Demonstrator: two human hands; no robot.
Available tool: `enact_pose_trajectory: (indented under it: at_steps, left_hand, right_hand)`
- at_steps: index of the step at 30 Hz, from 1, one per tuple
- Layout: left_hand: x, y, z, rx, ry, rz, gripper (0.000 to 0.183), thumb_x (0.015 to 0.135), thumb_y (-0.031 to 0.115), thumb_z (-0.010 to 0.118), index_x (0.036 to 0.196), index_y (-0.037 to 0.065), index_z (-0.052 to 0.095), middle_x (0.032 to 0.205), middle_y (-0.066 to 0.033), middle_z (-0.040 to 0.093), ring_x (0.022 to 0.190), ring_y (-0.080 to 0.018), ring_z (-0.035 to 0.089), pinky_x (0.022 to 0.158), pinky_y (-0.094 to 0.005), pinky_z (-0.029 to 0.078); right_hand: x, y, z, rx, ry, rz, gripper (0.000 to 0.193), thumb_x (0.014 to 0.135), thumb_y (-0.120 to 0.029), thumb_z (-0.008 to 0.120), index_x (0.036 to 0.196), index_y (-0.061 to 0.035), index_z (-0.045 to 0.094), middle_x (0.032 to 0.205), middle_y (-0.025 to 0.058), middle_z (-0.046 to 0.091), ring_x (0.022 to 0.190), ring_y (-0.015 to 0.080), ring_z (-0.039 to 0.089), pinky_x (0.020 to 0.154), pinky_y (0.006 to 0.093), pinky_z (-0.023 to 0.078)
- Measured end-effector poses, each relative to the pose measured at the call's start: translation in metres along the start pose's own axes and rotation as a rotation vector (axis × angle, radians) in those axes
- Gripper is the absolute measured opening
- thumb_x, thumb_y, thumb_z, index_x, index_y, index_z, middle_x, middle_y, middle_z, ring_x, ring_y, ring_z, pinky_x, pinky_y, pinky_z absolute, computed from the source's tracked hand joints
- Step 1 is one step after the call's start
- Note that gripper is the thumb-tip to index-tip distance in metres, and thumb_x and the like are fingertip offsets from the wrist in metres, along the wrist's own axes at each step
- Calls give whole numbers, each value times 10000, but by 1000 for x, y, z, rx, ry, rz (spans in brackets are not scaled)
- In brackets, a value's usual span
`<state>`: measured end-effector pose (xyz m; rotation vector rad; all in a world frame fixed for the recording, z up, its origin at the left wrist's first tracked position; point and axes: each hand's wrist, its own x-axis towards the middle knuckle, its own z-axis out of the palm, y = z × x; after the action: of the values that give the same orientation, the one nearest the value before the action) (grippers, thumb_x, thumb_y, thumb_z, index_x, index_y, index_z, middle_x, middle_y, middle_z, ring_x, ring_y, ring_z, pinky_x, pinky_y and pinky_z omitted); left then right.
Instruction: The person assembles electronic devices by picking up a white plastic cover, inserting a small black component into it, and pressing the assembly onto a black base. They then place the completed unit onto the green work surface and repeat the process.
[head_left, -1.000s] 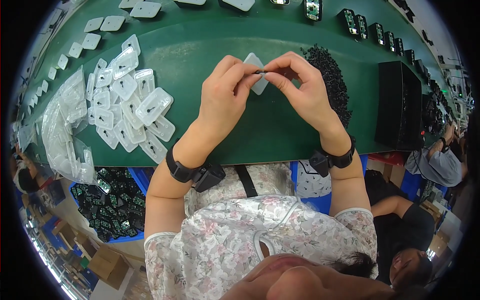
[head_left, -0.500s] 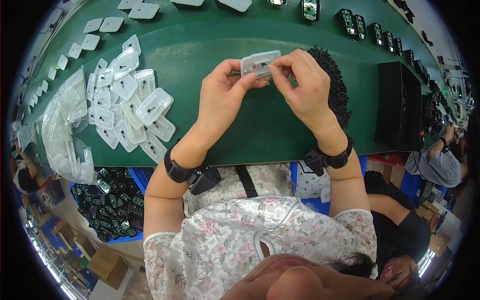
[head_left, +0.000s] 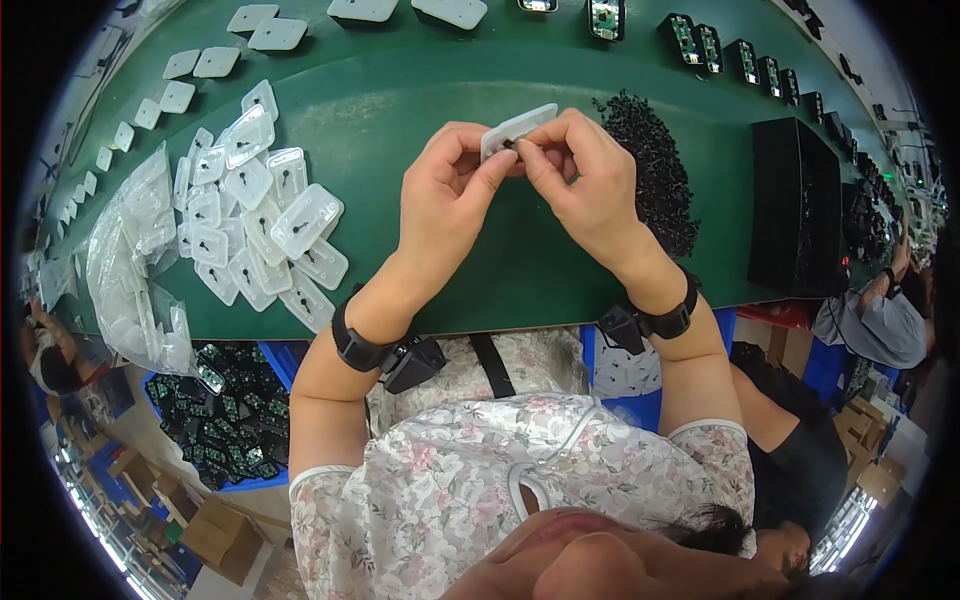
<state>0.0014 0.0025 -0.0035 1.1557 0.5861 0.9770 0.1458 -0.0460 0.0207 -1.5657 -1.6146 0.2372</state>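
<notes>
A translucent white plastic cover (head_left: 518, 124) is held up over the green table, tilted so that its edge shows. My left hand (head_left: 447, 190) grips its left end between thumb and fingers. My right hand (head_left: 588, 192) is closed, its thumb and fingertips pinching at a small black part (head_left: 509, 144) on the cover's near face. The fingertips hide most of that part. Close to my right hand lies a heap of small black parts (head_left: 655, 175). Left of my left hand is a pile of similar white covers (head_left: 305, 220), many with a black piece in the middle.
Clear plastic bags (head_left: 125, 260) lie at the table's left. A black box (head_left: 795, 210) stands on the right. White-topped cases (head_left: 278, 35) and black cases with circuit boards (head_left: 606, 18) line the far side. A blue bin holds circuit boards (head_left: 220, 420). Other people sit nearby.
The cover has tipped so its face shows less. My right hand has moved slightly left and closer to my left hand, with its thumb now by the left thumb.
</notes>
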Motion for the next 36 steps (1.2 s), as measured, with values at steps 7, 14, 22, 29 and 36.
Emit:
enact_pose_trajectory:
  at_steps: [7, 14, 22, 29, 36]
  left_hand:
    - [3, -5, -6, 309, 8, 199, 66, 870, 7, 588, 874, -55, 567, 911, -56, 560, 799, -141, 635, 690, -234, 525]
    - [1, 7, -7, 16, 2, -66, 84, 889, 44, 582, 899, -36, 560, 861, -70, 618, 744, -130, 642, 676, -223, 511]
    - [1, 9, -5, 124, -81, -109, 103, 892, 63, 581, 912, -36, 557, 836, -73, 638, 743, -126, 645, 682, -221, 516]
    - [4, 7, -8, 111, -121, -132, 143, 910, 73, 560, 986, -48, 562, 905, -96, 648, 795, -152, 645, 744, -249, 515]
    - [18, 9, -19, 176, 122, -96, 110, 908, 43, 512, 987, -23, 550, 875, -115, 650, 731, -171, 656, 642, -274, 508]
  right_hand:
    - [-8, 1, 9, 193, -38, 167, 77, 848, -56, 638, 843, -20, 570, 692, -9, 552, 556, 37, 436, 496, 186, 347]
    - [11, -3, -21, 38, -16, -17, 259, 761, -136, 721, 961, -38, 590, 888, 31, 530, 707, 122, 453, 612, 237, 385]
    - [9, 8, -22, 338, -331, 277, 202, 800, -145, 700, 909, -27, 578, 822, -23, 539, 697, 44, 447, 606, 195, 375]
    - [17, 4, -24, 377, -407, 431, 194, 803, -161, 708, 847, -34, 569, 766, -26, 555, 659, 17, 454, 558, 174, 363]
    - [44, 29, -8, 554, -426, 283, 239, 835, -170, 686, 984, -17, 579, 856, 10, 595, 765, 67, 546, 668, 217, 446]
